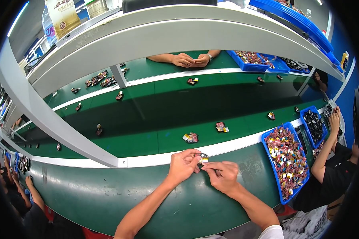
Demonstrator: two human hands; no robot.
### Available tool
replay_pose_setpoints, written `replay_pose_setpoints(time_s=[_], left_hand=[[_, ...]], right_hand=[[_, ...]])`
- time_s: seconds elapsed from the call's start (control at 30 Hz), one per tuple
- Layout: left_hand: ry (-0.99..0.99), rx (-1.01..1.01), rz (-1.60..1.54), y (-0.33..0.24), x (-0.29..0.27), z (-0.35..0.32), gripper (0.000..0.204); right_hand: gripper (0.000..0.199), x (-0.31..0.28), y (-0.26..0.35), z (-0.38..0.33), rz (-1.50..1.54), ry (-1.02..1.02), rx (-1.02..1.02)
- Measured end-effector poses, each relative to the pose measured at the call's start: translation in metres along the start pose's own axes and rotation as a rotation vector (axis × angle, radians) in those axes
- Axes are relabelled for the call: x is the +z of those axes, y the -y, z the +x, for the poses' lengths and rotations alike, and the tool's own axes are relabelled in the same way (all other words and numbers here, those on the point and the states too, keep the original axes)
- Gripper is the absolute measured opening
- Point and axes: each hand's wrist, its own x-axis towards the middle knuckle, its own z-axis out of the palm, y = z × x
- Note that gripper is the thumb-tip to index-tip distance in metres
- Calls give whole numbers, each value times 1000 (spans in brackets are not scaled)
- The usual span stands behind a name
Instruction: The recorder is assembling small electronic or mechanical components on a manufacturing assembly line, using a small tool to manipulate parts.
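Between my hands, just over the near edge of the belt, is a small black electronic part with a yellow-and-white piece (pixel 204 160). My left hand (pixel 182 166) pinches its black side between thumb and fingers. The fingertips of my right hand (pixel 223 175) are pinched together at its lower right edge; what exactly they grip there is too small to make out. Beyond my hands, similar small assemblies lie on the green belt, the nearest being a pink, black and yellow one (pixel 191 138) and another (pixel 221 127) to its right.
A blue tray (pixel 265 139) of pink, white and yellow parts stands to my right, with a smaller blue tray (pixel 325 132) of black parts behind it. A white frame post (pixel 64 119) slants down at left. Co-workers' hands (pixel 191 59) show across the belt, others at both sides.
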Motion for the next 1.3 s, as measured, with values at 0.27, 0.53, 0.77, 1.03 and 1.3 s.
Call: replay_pose_setpoints(time_s=[0.27, 0.53, 0.77, 1.03, 1.3], left_hand=[[-350, 136, 79, -30, -63, 38, 15], [-1039, 395, 1212, -31, -124, 59, 21], [-488, 451, 1037, -24, -36, 18, 34], [-569, 445, 1233, -25, -11, 23, 35], [-623, 253, 1031, -20, -27, 35, 30]], right_hand=[[17, -5, 0, 9, 95, -164, 189], [12, -7, -7, 6, 144, -151, 283], [10, -6, -4, 8, 173, -129, 285], [10, -11, -5, 9, 166, -128, 320], [10, -11, -9, 9, 198, -104, 332]])
